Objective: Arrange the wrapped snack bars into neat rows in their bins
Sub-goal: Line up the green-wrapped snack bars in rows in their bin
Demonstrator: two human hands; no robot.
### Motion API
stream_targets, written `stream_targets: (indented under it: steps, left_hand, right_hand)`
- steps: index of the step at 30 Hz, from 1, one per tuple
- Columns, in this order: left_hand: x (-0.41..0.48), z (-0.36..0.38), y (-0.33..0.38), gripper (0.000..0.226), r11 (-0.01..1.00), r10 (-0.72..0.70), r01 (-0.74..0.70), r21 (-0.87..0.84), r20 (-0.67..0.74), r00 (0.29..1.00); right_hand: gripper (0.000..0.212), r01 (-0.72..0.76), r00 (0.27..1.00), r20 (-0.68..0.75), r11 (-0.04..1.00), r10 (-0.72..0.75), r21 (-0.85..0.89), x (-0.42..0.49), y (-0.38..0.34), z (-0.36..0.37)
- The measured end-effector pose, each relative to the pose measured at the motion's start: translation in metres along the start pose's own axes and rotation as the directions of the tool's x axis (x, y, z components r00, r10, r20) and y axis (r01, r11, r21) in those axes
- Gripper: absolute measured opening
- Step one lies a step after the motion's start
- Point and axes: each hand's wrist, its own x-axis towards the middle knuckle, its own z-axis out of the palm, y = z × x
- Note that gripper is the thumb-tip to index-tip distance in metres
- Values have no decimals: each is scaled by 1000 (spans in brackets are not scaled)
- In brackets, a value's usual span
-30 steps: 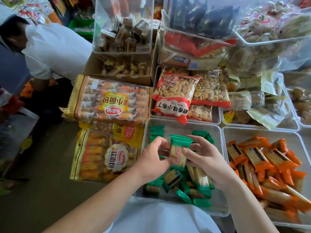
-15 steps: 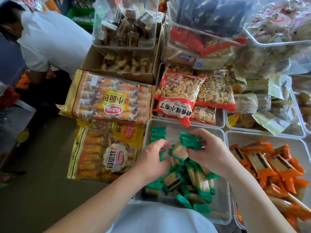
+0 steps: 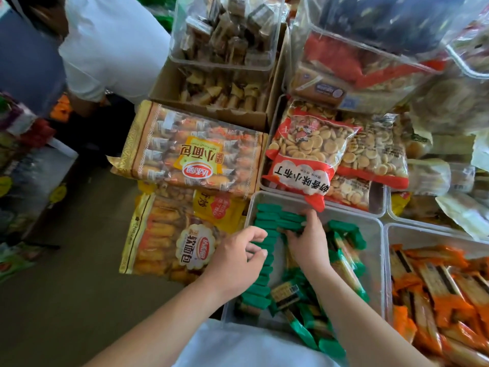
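A clear plastic bin [image 3: 375,250] holds green-wrapped snack bars. A row of bars standing on edge [image 3: 267,221] runs along its left wall; loose bars [image 3: 344,263] lie jumbled in the middle and near end. My right hand [image 3: 307,239] grips a small bunch of green bars at the far left of the bin, against the row. My left hand [image 3: 238,260] hovers over the row with fingers curled, fingertips touching the bars' tops. A second bin [image 3: 389,234] to the right holds orange-wrapped bars [image 3: 436,282].
Bagged small breads [image 3: 195,154] and another bread bag [image 3: 172,239] lie left of the green bin. Red biscuit bags [image 3: 307,149] fill the bin behind it. Clear tubs and a cardboard box of sweets stand further back. A person in a white shirt [image 3: 111,43] bends at upper left.
My right hand has carried the bunch of green bars from mid-bin to the far left corner against the row. My left hand let go and moved left over the row.
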Motion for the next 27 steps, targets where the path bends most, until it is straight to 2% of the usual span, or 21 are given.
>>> stream_targets:
  steps: [3, 7, 9, 11, 13, 15, 18, 21, 27]
  left_hand:
    - [0, -1, -1, 34, 1000, -5, 5, 4, -12, 1000]
    - [2, 3, 1, 32, 999, 13, -11, 51, -26, 1000]
    - [2, 7, 2, 31, 999, 17, -16, 52, -15, 1000]
    - [1, 12, 4, 30, 998, 22, -22, 57, 4, 1000]
    - [0, 17, 5, 28, 997, 24, -26, 76, 16, 1000]
    - [-1, 20, 6, 27, 995, 21, -24, 95, 30, 999]
    - [-2, 22, 7, 27, 995, 11, -16, 98, 47, 999]
    - [-4, 20, 6, 27, 997, -4, 0, 79, 43, 999]
    - [-6, 14, 1, 25, 998, -24, 23, 57, 22, 999]
  right_hand:
    - [58, -82, 991, -94, 990, 93, 114, -3, 2, -1]
    - [56, -115, 987, -109, 993, 118, 37, -7, 5, -23]
    - [45, -83, 990, -111, 997, 82, -8, -12, 8, -37]
    - [29, 5, 994, -107, 992, -19, -130, -19, 11, -47]
    - [29, 70, 996, -23, 951, -81, -302, -23, 13, -51]
    - [40, 86, 994, 89, 922, -57, -377, -21, 14, -50]
    - [34, 3, 991, 133, 966, 33, -257, -11, 11, -47]
    - [25, 26, 983, 184, 979, 12, -200, 2, 11, -44]
    - [25, 91, 952, 307, 954, 1, -285, 12, 22, -53]
